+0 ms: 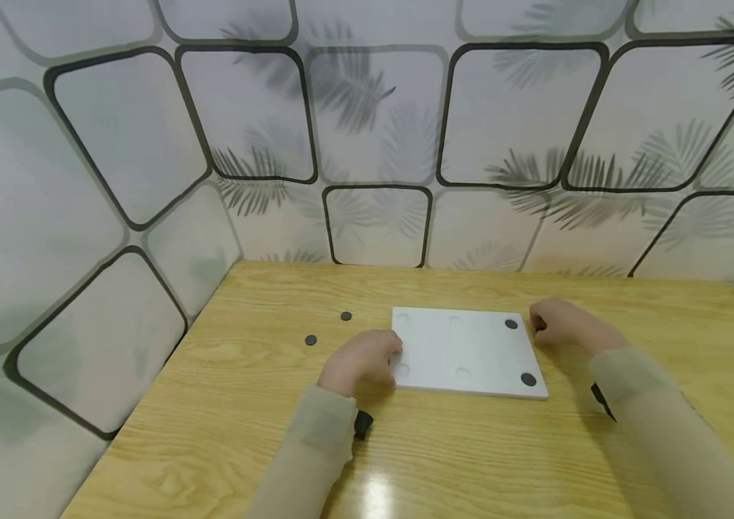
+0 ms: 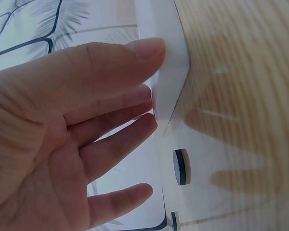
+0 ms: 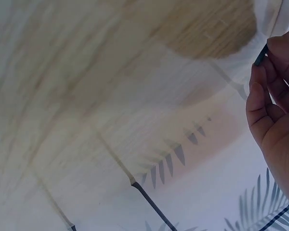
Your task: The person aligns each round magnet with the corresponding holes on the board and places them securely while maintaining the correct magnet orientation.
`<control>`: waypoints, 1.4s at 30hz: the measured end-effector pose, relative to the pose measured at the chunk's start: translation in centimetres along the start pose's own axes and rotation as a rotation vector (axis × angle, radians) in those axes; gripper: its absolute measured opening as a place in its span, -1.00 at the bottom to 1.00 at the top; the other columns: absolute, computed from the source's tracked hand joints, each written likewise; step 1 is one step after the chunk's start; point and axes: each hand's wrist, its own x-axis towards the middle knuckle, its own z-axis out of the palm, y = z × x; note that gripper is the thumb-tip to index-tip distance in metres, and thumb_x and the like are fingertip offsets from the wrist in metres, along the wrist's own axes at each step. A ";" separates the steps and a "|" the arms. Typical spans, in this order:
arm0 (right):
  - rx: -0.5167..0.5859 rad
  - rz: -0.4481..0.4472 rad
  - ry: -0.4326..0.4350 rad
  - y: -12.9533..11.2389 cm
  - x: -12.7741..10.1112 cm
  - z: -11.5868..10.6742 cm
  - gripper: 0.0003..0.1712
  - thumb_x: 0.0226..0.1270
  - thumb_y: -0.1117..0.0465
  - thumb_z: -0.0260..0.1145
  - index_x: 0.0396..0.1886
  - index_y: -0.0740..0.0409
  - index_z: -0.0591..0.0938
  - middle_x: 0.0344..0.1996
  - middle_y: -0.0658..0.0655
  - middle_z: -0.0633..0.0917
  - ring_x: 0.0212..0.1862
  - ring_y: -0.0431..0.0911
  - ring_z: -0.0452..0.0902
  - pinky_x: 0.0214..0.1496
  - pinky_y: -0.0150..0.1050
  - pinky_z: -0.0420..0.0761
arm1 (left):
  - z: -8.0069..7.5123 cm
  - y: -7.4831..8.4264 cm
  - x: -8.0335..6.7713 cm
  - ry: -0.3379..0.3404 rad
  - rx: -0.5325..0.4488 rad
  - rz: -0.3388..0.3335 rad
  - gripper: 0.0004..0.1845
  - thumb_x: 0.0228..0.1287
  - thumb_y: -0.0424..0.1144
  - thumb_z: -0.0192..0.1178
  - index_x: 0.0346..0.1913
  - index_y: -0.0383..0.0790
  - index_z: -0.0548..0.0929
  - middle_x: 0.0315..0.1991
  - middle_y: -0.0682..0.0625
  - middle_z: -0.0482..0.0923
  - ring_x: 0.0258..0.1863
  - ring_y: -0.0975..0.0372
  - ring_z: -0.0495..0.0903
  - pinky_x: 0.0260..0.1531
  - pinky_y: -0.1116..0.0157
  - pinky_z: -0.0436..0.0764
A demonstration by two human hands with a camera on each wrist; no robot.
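From the head camera, the white board [image 1: 467,351] lies flat on the wooden table [image 1: 224,404] between the two hands, its long axis running from hand to hand. The left hand [image 1: 363,358] rests against its near left edge; the right hand [image 1: 558,324] sits at the far right corner, just beside a dark disc [image 1: 511,324] on the board. Two loose discs [image 1: 311,339] lie beyond the left hand.

In the left wrist view, the fingers [image 2: 111,72] are straight and spread, tips touching the board's edge [image 2: 171,72].

In the right wrist view, the right hand's fingertips [image 3: 274,53] seem to pinch a small dark disc [image 3: 260,55], though motion blur leaves this uncertain.
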 end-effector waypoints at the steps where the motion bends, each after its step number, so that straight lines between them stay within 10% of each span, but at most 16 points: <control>1: 0.008 0.011 -0.001 0.0 -0.1 0.0 -0.87 -0.12 0.43 0.19 -0.61 0.21 0.40 -0.66 0.00 0.32 -0.57 -0.15 0.18 -0.51 -0.28 0.20 | 0.0 0.0 0.0 0.000 -0.005 0.000 -0.75 -0.23 -0.37 0.39 -0.45 -0.23 0.53 -0.54 0.07 0.33 -0.53 0.26 0.25 -0.51 0.37 0.30; 42: -0.104 -0.300 -0.041 -10.0 1.1 2.2 -0.79 -0.04 0.40 0.27 -0.56 0.08 0.41 -0.58 -0.07 0.32 -0.50 -0.19 0.18 -0.43 -0.32 0.26 | 0.1 0.0 0.6 -0.010 0.019 0.028 -0.79 -0.24 -0.41 0.34 -0.48 -0.28 0.52 -0.58 0.06 0.27 -0.55 0.25 0.23 -0.54 0.37 0.25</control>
